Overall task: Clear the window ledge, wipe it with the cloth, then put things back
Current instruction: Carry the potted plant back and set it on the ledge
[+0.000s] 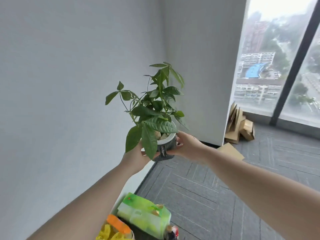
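I hold a potted plant (166, 148) up in the air in front of me, a leafy green plant in a small dark pot with a white rim and pale stones on top. My left hand (136, 157) grips the pot from the left, partly behind drooping leaves. My right hand (186, 146) grips it from the right. Below, near the bottom edge, lie a green and white package (143, 215), an orange and yellow item (114, 227) and the top of a dark bottle (170, 232). No ledge or cloth is in view.
A plain white wall (69, 84) fills the left. Grey carpet tiles (225, 187) cover the floor to the right. Flattened cardboard boxes (239, 127) lean at the wall corner beside a tall window (270, 58) with a dark frame bar (294, 66).
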Available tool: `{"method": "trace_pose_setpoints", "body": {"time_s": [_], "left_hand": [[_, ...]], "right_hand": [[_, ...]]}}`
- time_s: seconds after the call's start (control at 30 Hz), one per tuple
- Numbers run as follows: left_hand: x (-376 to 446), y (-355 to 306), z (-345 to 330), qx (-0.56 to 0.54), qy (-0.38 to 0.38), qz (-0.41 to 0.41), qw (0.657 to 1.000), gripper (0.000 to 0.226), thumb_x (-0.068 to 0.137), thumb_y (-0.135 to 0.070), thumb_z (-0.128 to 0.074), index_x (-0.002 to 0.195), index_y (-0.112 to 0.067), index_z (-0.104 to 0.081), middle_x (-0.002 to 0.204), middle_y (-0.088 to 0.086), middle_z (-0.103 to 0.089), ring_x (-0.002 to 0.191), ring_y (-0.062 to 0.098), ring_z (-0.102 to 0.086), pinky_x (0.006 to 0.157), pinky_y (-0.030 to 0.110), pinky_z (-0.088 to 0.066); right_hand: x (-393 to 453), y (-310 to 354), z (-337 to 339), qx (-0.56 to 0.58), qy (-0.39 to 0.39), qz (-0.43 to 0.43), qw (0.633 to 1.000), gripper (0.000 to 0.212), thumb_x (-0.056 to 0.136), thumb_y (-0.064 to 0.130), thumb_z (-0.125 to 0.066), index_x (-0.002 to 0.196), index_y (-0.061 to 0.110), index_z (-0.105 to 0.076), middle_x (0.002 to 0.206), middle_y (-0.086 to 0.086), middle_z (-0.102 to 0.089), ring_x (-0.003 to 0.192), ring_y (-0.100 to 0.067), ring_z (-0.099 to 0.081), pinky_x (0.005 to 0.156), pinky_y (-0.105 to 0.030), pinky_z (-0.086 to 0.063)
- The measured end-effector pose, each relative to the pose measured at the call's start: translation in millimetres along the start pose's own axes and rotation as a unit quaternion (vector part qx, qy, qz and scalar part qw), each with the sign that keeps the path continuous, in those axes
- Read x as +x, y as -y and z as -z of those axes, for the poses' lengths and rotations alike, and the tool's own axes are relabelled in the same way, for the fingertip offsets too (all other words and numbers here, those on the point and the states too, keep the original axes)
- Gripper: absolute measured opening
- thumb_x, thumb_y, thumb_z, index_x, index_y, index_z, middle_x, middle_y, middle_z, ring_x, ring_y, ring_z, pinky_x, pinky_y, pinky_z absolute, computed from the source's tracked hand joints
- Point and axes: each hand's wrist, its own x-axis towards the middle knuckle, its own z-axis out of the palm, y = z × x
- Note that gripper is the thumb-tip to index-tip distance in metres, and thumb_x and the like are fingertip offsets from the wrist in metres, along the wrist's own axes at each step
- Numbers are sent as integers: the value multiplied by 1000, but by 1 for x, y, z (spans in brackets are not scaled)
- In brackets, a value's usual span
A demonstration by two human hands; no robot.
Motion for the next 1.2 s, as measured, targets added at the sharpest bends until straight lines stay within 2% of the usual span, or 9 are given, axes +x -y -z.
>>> {"method": "trace_pose_setpoints", "body": {"time_s": [0.07,0.3,0.4,0.53,0.67,0.8,0.97,1.07,1.2], "left_hand": [[33,-38,-45,19,43,-46,998,52,79,-48,-70,126,-31,-56,113,-17,-63,98,9,-61,84,27,-48],[145,-180,-210,-14,166,-184,969,36,80,-30,-74,113,-22,-63,92,-23,-57,89,5,-55,76,18,-40],[197,-238,-295,-10,219,-246,944,39,79,-31,-74,115,-20,-64,102,-9,-65,95,15,-59,78,21,-44],[259,-343,-408,2,301,-321,898,39,81,-38,-71,117,-24,-66,111,-2,-70,93,18,-61,82,29,-48],[285,-461,-504,16,374,-376,848,36,83,-38,-69,116,-25,-66,98,-11,-63,86,11,-55,76,25,-42],[293,-553,-597,25,420,-425,802,35,83,-41,-68,115,-26,-66,108,-9,-67,86,11,-56,78,26,-44],[313,-650,-716,23,461,-450,765,32,85,-36,-67,116,-30,-65,112,-12,-67,71,-4,-59,72,24,-45],[340,-701,-781,20,460,-444,769,29,85,-35,-67,114,-33,-65,106,-19,-66,68,-17,-53,62,6,-38],[387,-773,-856,47,465,-427,774,24,85,-36,-66,109,-30,-66,100,-16,-65,85,4,-60,73,23,-42]], "right_hand": [[-11,-32,54,1,-34,-26,999,70,75,23,-77,134,40,-43,126,9,-62,113,-15,-62,96,-37,-51],[-49,-164,225,75,-186,-126,971,73,76,22,-78,138,36,-42,133,5,-59,116,-18,-61,94,-40,-55],[-67,-217,299,73,-250,-160,952,58,78,22,-75,128,36,-50,131,5,-60,109,-17,-64,88,-42,-57],[-105,-274,405,88,-350,-216,907,50,81,19,-73,123,36,-53,130,6,-61,103,-16,-66,84,-41,-59],[-154,-315,502,102,-437,-254,857,54,84,12,-70,130,29,-49,131,3,-59,108,-17,-62,87,-40,-58],[-206,-370,579,110,-501,-286,809,57,82,12,-72,132,29,-49,132,1,-59,115,-16,-58,85,-37,-59],[-245,-456,679,122,-552,-284,775,52,82,13,-73,128,26,-53,124,3,-62,112,-13,-58,84,-36,-59],[-249,-512,751,128,-551,-266,780,49,81,15,-73,125,26,-55,121,7,-63,116,-12,-57,86,-36,-57],[-242,-571,849,148,-541,-280,779,51,81,14,-73,127,23,-54,123,2,-62,116,-15,-56,86,-41,-58]]}}
